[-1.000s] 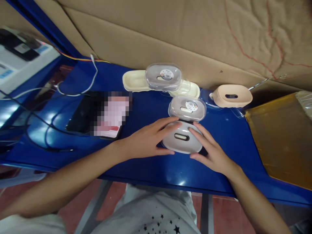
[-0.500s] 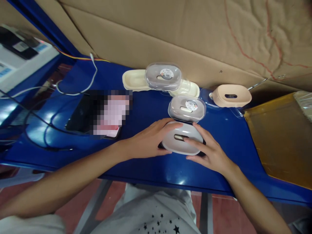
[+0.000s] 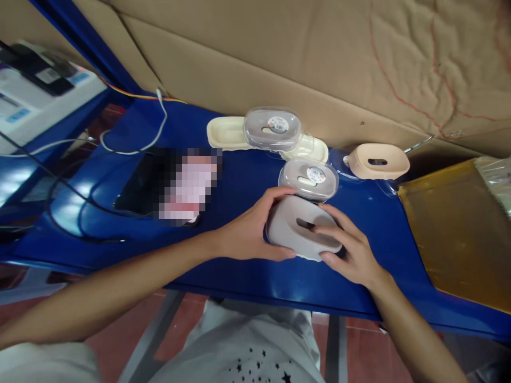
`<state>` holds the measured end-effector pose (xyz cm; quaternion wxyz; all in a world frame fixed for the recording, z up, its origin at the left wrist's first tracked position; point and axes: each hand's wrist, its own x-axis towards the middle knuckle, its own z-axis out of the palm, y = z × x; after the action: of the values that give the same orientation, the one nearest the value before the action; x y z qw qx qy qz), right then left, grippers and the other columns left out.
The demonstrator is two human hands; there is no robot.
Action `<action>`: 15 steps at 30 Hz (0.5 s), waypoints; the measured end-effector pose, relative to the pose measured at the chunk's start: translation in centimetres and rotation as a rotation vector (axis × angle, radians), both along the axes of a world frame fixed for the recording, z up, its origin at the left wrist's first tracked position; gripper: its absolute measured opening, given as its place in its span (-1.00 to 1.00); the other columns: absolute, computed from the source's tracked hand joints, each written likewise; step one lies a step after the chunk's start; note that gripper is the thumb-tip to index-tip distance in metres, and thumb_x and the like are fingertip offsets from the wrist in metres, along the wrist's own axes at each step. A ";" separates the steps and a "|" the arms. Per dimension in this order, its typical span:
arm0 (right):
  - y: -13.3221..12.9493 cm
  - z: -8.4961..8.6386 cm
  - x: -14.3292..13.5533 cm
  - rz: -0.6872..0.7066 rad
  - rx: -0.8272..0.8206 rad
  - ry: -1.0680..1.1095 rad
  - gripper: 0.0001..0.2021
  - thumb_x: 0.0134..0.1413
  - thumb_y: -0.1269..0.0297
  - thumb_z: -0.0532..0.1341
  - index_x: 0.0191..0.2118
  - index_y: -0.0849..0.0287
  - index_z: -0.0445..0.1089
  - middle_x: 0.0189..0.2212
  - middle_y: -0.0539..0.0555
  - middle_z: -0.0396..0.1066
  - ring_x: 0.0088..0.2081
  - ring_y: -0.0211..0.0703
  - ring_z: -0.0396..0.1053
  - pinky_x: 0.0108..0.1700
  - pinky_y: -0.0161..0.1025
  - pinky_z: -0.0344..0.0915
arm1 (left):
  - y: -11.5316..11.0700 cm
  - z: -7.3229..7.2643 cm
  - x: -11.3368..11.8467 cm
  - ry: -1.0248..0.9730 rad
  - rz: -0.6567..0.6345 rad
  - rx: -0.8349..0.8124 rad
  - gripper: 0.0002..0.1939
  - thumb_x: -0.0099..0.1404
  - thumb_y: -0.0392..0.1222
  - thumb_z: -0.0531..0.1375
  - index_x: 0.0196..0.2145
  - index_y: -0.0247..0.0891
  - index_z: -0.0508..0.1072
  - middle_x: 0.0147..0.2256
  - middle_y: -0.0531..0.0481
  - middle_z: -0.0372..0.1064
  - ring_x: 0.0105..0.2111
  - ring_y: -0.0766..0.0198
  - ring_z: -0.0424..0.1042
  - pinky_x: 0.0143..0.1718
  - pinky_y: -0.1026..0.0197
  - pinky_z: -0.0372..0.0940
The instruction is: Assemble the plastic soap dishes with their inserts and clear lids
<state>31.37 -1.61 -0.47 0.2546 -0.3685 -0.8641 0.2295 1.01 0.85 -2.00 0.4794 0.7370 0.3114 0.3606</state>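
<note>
A grey oval box (image 3: pixel 289 229) with a slot in its top is held between both hands near the table's front edge. My left hand (image 3: pixel 259 229) grips its left end, thumb and fingers around the side. On the right end, my right hand (image 3: pixel 349 244) holds it, one finger at the slot. Just behind stands a grey box under a clear cover (image 3: pixel 309 180) with a round label. Farther back, another covered grey box (image 3: pixel 271 129) rests over cream trays (image 3: pixel 227 133). A peach box (image 3: pixel 379 161) with a slot sits to the right.
A dark device with a pixelated screen (image 3: pixel 187 186) lies left on the blue table (image 3: pixel 239 276). Cables run across the left side. At the right is a yellow-brown wrapped package (image 3: pixel 459 234). Brown sheeting (image 3: pixel 279 53) rises behind the table.
The grey box in my hands has tilted, showing more of its side wall. Both hands have shifted slightly with it, and the camera view has moved a little.
</note>
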 end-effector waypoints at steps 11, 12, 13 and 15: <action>-1.3 0.0 -1.9 -0.055 -0.075 0.137 -0.58 0.38 -0.23 0.25 -0.09 0.05 0.33 0.43 0.32 0.21 0.34 0.31 0.37 0.21 0.21 0.49 | -1.8 0.8 2.0 -0.245 0.006 -0.217 0.07 0.25 0.15 0.53 0.48 0.07 -0.01 0.30 -0.22 0.29 0.26 -0.10 0.44 0.24 -0.19 0.47; -1.3 0.0 -2.0 -0.067 -0.075 0.145 -0.59 0.39 -0.23 0.23 -0.09 0.04 0.32 0.42 0.31 0.22 0.33 0.31 0.37 0.20 0.21 0.48 | -1.7 0.8 1.9 -0.254 -0.002 -0.244 0.06 0.26 0.15 0.52 0.48 0.08 -0.01 0.31 -0.23 0.28 0.27 -0.10 0.44 0.23 -0.18 0.47; -1.3 0.0 -2.1 -0.078 -0.073 0.151 -0.60 0.40 -0.22 0.22 -0.10 0.04 0.31 0.41 0.30 0.22 0.34 0.31 0.36 0.20 0.22 0.48 | -1.6 0.8 1.8 -0.268 -0.012 -0.273 0.05 0.27 0.14 0.52 0.48 0.09 0.00 0.34 -0.23 0.26 0.29 -0.11 0.43 0.24 -0.18 0.48; -1.3 0.0 -2.2 -0.098 -0.067 0.151 -0.63 0.40 -0.19 0.22 -0.10 0.03 0.32 0.41 0.27 0.21 0.36 0.31 0.33 0.22 0.22 0.46 | -1.4 0.8 1.7 -0.304 -0.039 -0.324 0.03 0.27 0.09 0.52 0.48 0.10 0.02 0.39 -0.22 0.23 0.33 -0.12 0.40 0.27 -0.19 0.46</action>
<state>29.20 -2.89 -0.44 0.3175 -0.4003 -0.8152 0.2729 2.67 -0.59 -1.19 0.6399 0.5935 0.2750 0.4032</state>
